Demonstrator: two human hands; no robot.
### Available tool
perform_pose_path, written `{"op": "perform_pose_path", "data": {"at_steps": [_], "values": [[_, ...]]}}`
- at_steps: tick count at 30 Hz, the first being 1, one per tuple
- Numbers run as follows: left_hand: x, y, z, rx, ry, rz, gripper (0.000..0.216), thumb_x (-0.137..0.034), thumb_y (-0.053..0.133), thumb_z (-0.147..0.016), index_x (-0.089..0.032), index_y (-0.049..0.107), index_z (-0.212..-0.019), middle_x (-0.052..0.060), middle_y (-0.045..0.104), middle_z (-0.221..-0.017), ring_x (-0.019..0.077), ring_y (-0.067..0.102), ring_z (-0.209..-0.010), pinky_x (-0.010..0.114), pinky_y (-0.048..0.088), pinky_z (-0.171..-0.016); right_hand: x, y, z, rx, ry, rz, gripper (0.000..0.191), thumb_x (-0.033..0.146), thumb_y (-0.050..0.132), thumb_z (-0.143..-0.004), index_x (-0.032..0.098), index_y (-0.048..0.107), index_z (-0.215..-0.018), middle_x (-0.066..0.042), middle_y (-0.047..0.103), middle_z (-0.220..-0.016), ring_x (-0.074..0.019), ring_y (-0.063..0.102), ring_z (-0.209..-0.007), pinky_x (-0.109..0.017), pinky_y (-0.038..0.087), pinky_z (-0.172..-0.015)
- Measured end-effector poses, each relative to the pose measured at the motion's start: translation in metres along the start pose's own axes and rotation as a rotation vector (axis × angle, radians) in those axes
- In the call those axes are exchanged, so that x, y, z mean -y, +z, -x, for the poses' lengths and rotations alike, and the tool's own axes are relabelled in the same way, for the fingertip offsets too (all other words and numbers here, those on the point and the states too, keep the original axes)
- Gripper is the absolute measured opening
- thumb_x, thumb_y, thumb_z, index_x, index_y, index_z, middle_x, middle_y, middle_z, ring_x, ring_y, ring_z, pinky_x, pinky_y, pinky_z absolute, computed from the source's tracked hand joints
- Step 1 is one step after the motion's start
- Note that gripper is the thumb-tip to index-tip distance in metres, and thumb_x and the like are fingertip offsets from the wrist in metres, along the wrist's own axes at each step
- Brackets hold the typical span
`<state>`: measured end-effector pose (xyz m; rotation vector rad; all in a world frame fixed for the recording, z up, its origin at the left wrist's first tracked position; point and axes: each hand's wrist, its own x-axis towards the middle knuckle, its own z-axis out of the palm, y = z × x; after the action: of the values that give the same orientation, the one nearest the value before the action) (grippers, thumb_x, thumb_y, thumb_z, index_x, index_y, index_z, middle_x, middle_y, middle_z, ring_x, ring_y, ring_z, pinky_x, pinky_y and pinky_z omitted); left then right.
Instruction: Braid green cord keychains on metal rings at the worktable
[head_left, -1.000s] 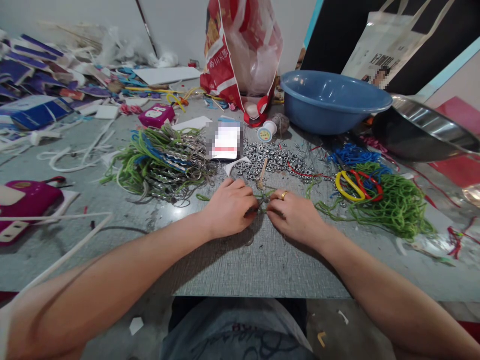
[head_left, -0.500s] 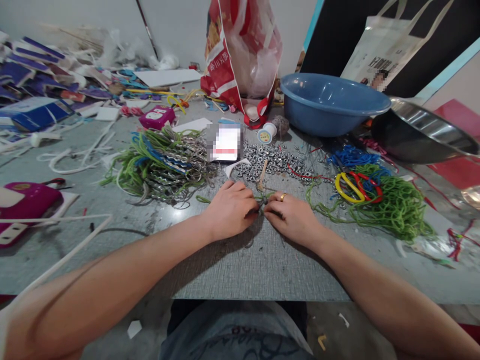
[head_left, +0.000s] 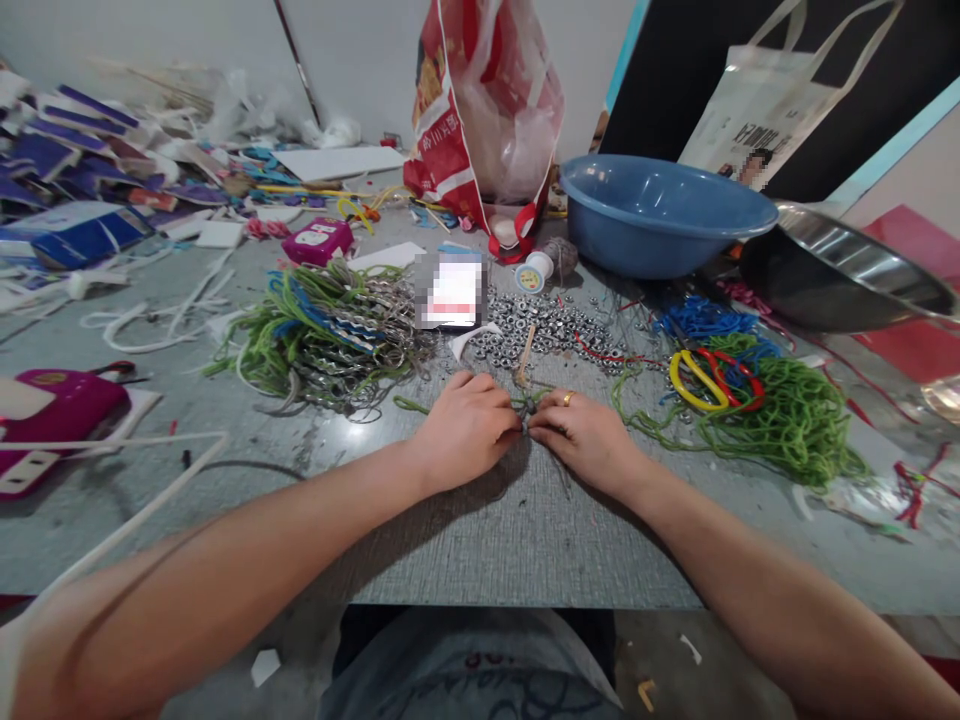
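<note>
My left hand [head_left: 463,428] and my right hand [head_left: 583,434] meet at the middle of the grey table [head_left: 480,530], fingers curled and pinched together on a small green cord piece with metal parts [head_left: 527,404]. A gold ring sits on my right hand. Just beyond my fingers lies a heap of small metal nuts [head_left: 544,328] with a wooden stick [head_left: 526,352] on it. A bundle of green cords strung with nuts [head_left: 322,330] lies to the left. Loose green cords [head_left: 780,415] are piled to the right.
A blue basin [head_left: 664,212], a steel bowl [head_left: 847,275] and a red-and-white plastic bag [head_left: 487,110] stand at the back. Yellow and red loops [head_left: 709,375] lie on the right cords. Magenta boxes [head_left: 52,415] and scattered card packaging [head_left: 82,190] fill the left side.
Both hands stay pinched together at the same spot with only small finger shifts. The camera has tilted slightly, so everything sits a little lower in view.
</note>
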<state>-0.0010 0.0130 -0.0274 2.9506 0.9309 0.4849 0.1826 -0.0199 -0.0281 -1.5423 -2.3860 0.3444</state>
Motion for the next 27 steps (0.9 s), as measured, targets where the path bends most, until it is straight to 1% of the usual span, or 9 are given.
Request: {"op": "perform_pose_path", "data": {"at_steps": [5, 9, 11, 15, 20, 27], "values": [[-0.0003, 0.0016, -0.0002, -0.007, -0.009, 0.024, 0.014, -0.022, 0.056, -0.08, -0.019, 0.067, -0.074, 0.002, 0.064, -0.071, 0.0215, 0.053, -0.079, 0.037, 0.033, -0.07, -0.0004, -0.0012, -0.0009, 0.035, -0.008, 0.003, 0.015, 0.021, 0.056, -0.085, 0.021, 0.071, -0.086, -0.004, 0.067, -0.092, -0.0174, 0.061, -0.086, -0.03, 0.045, -0.073], [0.0002, 0.0014, -0.0008, 0.005, -0.027, 0.067, 0.015, -0.021, 0.053, -0.081, -0.019, 0.067, -0.074, 0.003, 0.064, -0.071, 0.0214, 0.053, -0.079, 0.037, 0.033, -0.07, -0.0012, -0.0032, -0.0002, 0.032, -0.009, -0.03, 0.013, 0.022, 0.056, -0.084, 0.02, 0.07, -0.087, -0.004, 0.066, -0.093, -0.0172, 0.06, -0.087, -0.03, 0.045, -0.075], [0.0003, 0.0011, -0.0009, 0.015, -0.037, 0.077, 0.016, -0.021, 0.053, -0.081, -0.019, 0.067, -0.074, 0.003, 0.064, -0.071, 0.0218, 0.053, -0.08, 0.037, 0.034, -0.071, -0.0014, -0.0044, 0.0006, 0.02, -0.006, -0.058, 0.012, 0.023, 0.058, -0.083, 0.021, 0.068, -0.091, -0.004, 0.066, -0.095, -0.0169, 0.06, -0.089, -0.03, 0.045, -0.076], [0.0, 0.0011, -0.0012, 0.018, -0.051, 0.082, 0.015, -0.023, 0.054, -0.081, -0.019, 0.067, -0.074, 0.003, 0.064, -0.072, 0.022, 0.053, -0.08, 0.037, 0.034, -0.071, 0.0005, -0.0045, 0.0013, -0.001, -0.013, -0.07, 0.018, 0.027, 0.06, -0.082, 0.022, 0.065, -0.099, -0.004, 0.065, -0.098, -0.0178, 0.059, -0.092, -0.03, 0.044, -0.076], [-0.0004, 0.0016, -0.0013, 0.025, -0.068, 0.081, 0.014, -0.023, 0.055, -0.081, -0.018, 0.067, -0.074, 0.003, 0.065, -0.074, 0.0224, 0.053, -0.08, 0.037, 0.034, -0.071, 0.0027, -0.0017, 0.0001, 0.0, -0.019, -0.039, 0.015, 0.023, 0.057, -0.084, 0.021, 0.066, -0.096, -0.005, 0.064, -0.096, -0.0181, 0.059, -0.091, -0.03, 0.044, -0.074], [0.0059, -0.0058, -0.0015, 0.028, -0.089, 0.091, 0.008, -0.019, 0.058, -0.074, -0.019, 0.065, -0.07, 0.002, 0.065, -0.077, 0.0221, 0.052, -0.082, 0.037, 0.035, -0.073, -0.0009, -0.0042, -0.0002, -0.002, -0.027, -0.036, 0.013, 0.024, 0.056, -0.084, 0.02, 0.065, -0.093, -0.005, 0.065, -0.096, -0.0183, 0.059, -0.093, -0.032, 0.045, -0.08]]}}
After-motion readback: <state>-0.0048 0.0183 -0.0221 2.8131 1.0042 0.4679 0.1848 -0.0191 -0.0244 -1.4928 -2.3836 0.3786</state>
